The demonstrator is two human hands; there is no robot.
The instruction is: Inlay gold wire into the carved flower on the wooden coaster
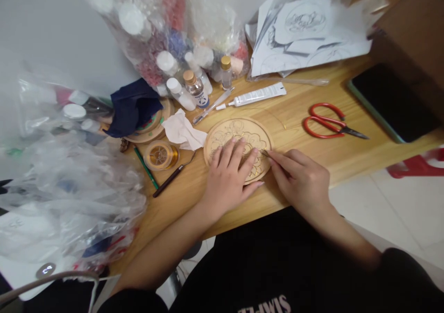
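Note:
A round wooden plate (pixel 217 135), drawn with a flower pattern and partly outlined in gold wire, lies on the table. My left hand (pixel 231 174) rests flat across it with fingers spread, covering the middle of the pattern. At the plate's right edge, my right hand (pixel 301 174) pinches tweezers (pixel 265 153), their fine tips over the pattern near my left fingers. Most of the tweezers is hidden inside my right hand. Whether the tips grip any wire is too small to tell.
Red-handled scissors (pixel 326 123) and a phone (pixel 391 102) lie to the right. Behind the plate are a white glue tube (pixel 260 95), a pen (pixel 213 106) and small bottles (pixel 196 90). Left are a crumpled tissue (pixel 183 130), a gold wire spool (pixel 160 156) and a dark-handled hook tool (pixel 169 179).

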